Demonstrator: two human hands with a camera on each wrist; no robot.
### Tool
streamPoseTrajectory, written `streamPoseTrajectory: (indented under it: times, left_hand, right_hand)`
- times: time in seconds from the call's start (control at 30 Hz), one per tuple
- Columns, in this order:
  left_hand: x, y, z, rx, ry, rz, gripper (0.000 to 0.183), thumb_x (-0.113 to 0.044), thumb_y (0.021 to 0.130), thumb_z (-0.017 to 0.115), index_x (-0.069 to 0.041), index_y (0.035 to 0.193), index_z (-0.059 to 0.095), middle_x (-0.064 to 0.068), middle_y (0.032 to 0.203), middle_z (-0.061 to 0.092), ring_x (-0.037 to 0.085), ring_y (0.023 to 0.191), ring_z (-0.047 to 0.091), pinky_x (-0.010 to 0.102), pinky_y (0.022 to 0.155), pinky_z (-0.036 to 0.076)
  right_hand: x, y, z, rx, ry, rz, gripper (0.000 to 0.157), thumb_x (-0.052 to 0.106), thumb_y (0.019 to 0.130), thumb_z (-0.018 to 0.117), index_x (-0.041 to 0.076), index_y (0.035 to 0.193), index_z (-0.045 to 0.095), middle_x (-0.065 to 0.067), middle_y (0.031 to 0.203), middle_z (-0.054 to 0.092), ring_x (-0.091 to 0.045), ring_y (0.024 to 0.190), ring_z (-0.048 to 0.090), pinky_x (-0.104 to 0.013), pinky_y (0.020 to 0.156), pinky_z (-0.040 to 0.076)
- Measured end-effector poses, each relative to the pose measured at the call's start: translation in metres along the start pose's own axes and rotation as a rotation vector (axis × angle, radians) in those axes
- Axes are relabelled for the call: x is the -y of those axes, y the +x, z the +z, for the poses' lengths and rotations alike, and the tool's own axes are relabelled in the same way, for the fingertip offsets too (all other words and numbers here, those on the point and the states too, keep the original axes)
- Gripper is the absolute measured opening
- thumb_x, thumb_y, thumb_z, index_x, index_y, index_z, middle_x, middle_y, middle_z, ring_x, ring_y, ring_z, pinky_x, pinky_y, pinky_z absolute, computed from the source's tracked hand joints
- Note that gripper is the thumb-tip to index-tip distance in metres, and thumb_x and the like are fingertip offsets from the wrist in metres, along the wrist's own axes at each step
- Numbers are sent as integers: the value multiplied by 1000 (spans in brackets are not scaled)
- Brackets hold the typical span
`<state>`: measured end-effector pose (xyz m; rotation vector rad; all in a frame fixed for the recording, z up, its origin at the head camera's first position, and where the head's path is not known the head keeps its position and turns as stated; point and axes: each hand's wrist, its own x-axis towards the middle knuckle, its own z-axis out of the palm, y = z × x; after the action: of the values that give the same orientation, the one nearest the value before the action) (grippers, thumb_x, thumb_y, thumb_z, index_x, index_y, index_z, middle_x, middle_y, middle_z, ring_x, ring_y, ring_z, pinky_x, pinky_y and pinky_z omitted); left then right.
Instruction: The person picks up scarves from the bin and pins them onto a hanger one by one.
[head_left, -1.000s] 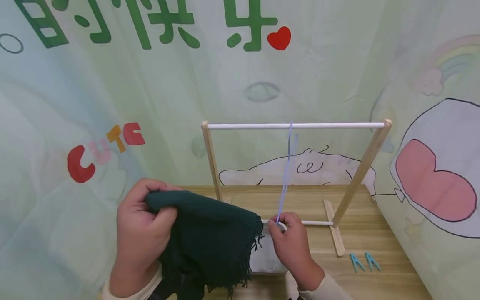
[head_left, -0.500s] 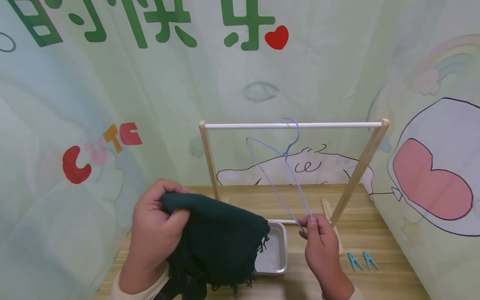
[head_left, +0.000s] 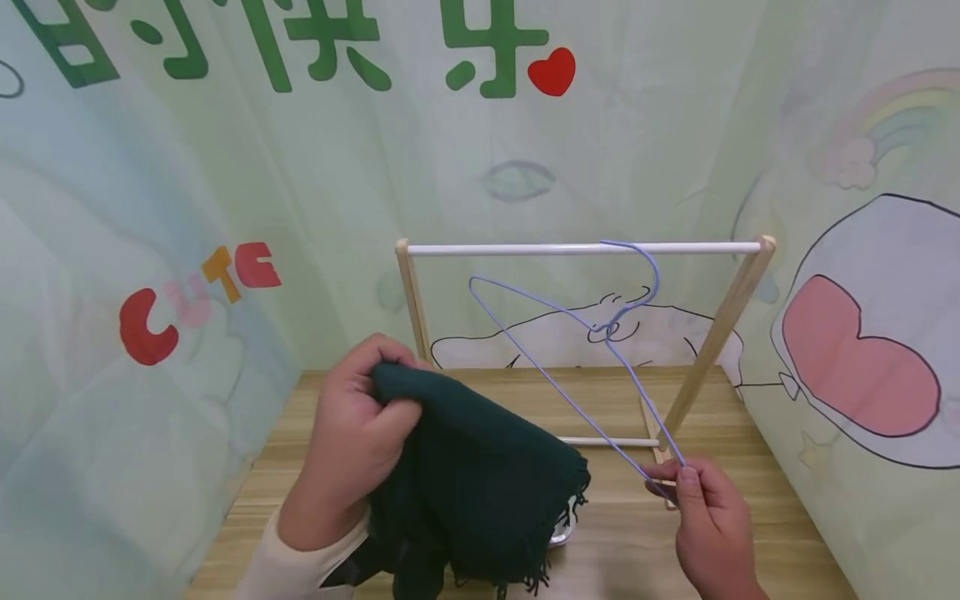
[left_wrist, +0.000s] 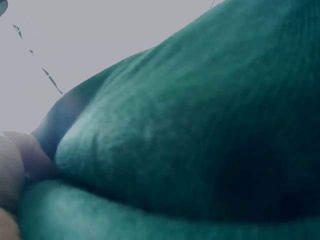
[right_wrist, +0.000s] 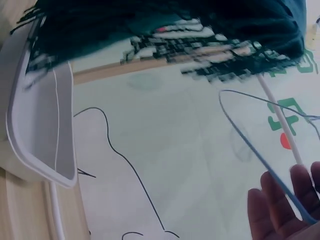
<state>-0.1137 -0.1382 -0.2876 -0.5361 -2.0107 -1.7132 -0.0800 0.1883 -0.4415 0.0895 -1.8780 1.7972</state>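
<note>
A dark green fringed scarf point(head_left: 480, 475) hangs folded from my left hand point(head_left: 360, 433), which pinches its upper edge between thumb and fingers. The same cloth point(left_wrist: 190, 130) fills most of the left wrist view. My right hand point(head_left: 708, 517) holds a thin purple wire hanger point(head_left: 551, 379) by one lower corner. The hanger is tilted, its hook up near the rack's top bar and its other corner pointing left above the scarf. Whether the hook touches the bar I cannot tell. In the right wrist view, the fingers point(right_wrist: 272, 200) lie along the hanger wire point(right_wrist: 250, 145).
A rack with wooden posts point(head_left: 716, 342) and a white top bar point(head_left: 517, 250) stands on the wooden table point(head_left: 757, 467). Mostly hidden behind the scarf is a white plastic basin point(right_wrist: 40, 125). A printed curtain point(head_left: 337, 167) encloses the back and sides.
The right hand has moved right with the hanger, which has turned from edge-on to show its triangle. My left hand has brought the scarf rightward, covering most of the basin.
</note>
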Motion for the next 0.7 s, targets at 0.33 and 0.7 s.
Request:
streamPoseTrajectory:
  times: [0.33,0.7]
  left_hand:
    - [16,10,42,59,-123,-158,15,6,88,57,-8,91,60,8,84,56,31,86,56,32,68,48]
    - [46,18,74,-10,-269,-398,14,5,89,56,3,102,60,6,91,63,20,87,61,28,79,51]
  right_hand:
    - [10,-17,0,37,11,-4,29,-4,111,37,-12,94,58,-6,93,75,-12,87,76,-24,78,61]
    - [2,-22,2,163,177,-318,32,-24,100,30,-11,91,57,-6,92,65,-13,87,62,-19,83,52]
